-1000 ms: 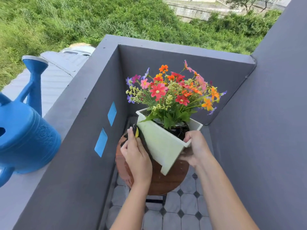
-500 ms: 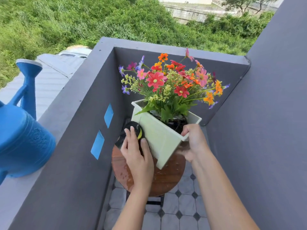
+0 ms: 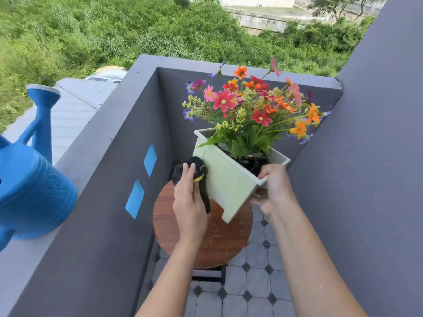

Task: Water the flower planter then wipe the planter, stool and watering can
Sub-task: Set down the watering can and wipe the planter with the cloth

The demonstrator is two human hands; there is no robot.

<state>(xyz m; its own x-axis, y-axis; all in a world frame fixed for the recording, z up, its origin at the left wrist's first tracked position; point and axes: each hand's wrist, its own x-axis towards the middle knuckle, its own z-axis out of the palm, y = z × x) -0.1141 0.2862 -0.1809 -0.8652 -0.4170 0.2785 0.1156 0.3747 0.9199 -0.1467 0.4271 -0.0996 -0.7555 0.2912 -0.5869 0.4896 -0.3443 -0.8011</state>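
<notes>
A pale green planter full of colourful flowers is held tilted in the air above a round brown wooden stool. My right hand grips the planter's right end at the rim. My left hand presses a black cloth with a yellow patch against the planter's left side. A blue watering can stands on top of the grey wall at the left, its spout pointing up and away.
Grey balcony walls close in on the left, back and right. Two blue tape patches are stuck on the left wall. The floor has grey tiles with black diamonds. Green slope beyond the wall.
The planter has been lifted higher off the stool. My left hand with the cloth has slid up along its left side. My right hand keeps its grip.
</notes>
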